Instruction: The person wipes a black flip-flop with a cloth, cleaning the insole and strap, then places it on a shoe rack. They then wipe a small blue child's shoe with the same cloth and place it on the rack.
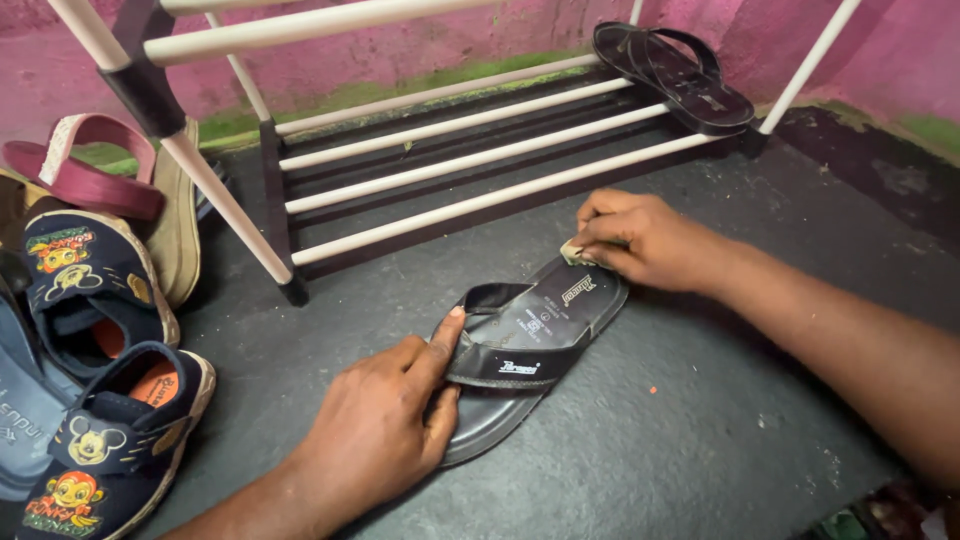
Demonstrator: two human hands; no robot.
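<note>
Left hand: the left hand (385,425) grips the black open-toed sandal with a wide strap (530,350) at its toe end, thumb pressed on top of the strap, fingers curled under its edge.
Right hand: the right hand (640,240) pinches a small pale scrap of cloth (575,252) between the fingertips and presses it on the heel end of the sandal's insole.
Sandal: it lies flat on the dark grey rough floor (690,420), heel toward the rack, toe toward the person, between the two hands.
Rack: a low shoe rack of white tubes with dark joints (450,160) stands just beyond the sandal; the sandal's heel lies near its front tube.
On the rack: a pair of black flip-flops (675,75) rests on the far right end of the lowest tier.
Left of the scene: two dark blue children's shoes with cartoon patches and orange lining (110,400) lie on the floor; behind them, a maroon strapped sandal (85,175).
Background: a pink painted wall (880,50) with green staining at its base.
</note>
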